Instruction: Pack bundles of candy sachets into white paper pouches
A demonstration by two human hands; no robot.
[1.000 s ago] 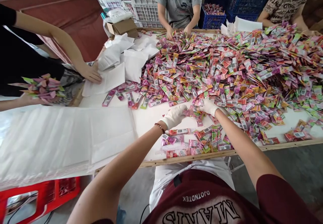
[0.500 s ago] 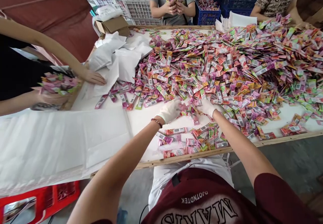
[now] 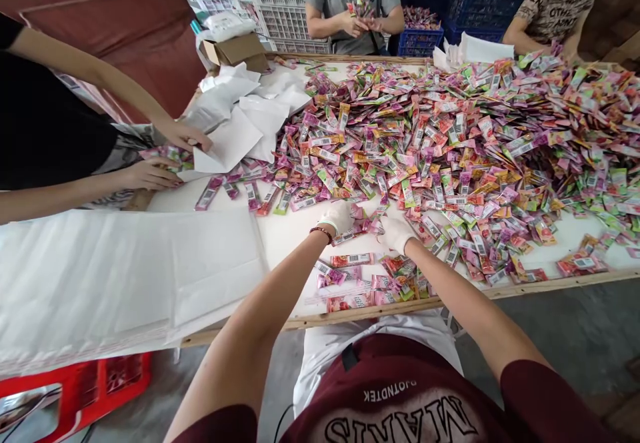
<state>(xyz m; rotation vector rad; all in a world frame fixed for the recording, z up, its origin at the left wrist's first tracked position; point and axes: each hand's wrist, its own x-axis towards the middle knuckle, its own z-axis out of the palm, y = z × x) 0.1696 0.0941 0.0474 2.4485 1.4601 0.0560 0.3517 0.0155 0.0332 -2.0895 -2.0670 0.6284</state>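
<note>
Item: my left hand (image 3: 338,217), white-gloved with a bead bracelet (image 3: 321,232) at the wrist, fingers curled down onto a small cluster of pink sachets (image 3: 361,224) at the near edge of the heap; whether it pinches one I cannot tell. Item: my right hand (image 3: 396,232), also gloved, curled on the same cluster just beside the left, grip likewise unclear. Item: main heap of candy sachets (image 3: 450,136), pink, green, orange and red, spread over the far and right part of the white bench (image 3: 295,230). Item: sorted sachets (image 3: 370,276) lying near the bench's wooden rim, below my hands. Item: white mailer bags (image 3: 100,276), stacked flat at left. Item: a co-worker's hands (image 3: 170,156) at left on loose white bags (image 3: 235,136); another person opposite holds a bundle of sachets (image 3: 361,10). Item: red crate (image 3: 75,390) on the floor.
</note>
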